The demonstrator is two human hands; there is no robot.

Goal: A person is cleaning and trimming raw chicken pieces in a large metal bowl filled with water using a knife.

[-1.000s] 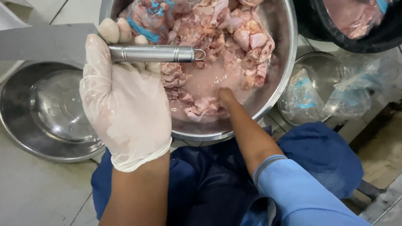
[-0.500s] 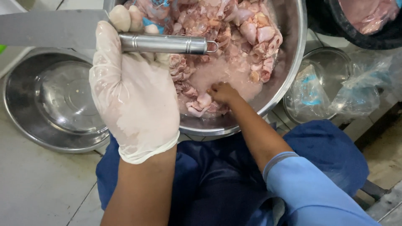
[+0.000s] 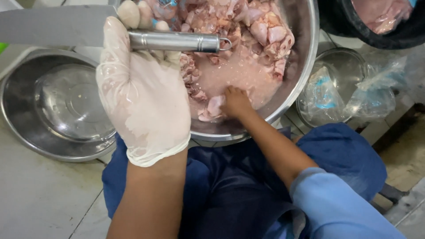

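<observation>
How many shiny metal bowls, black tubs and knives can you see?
Shiny metal bowls: 3 (big one with meat, empty one, one with plastic bags)
Black tubs: 1
Knives: 1
Total: 5

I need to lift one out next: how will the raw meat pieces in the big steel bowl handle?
The meat pieces sit in cloudy liquid and look wet, so probably slippery. They look soft and lumpy, likely floppy. The bare right hand reaches among them; a firm grip seems wise.

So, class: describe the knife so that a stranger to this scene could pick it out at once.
Start at the big steel bowl of raw meat. Over its left rim the gloved left hand grips a knife. Its round, shiny metal handle ends in a small hanging loop, and its broad flat blade points left.
</observation>
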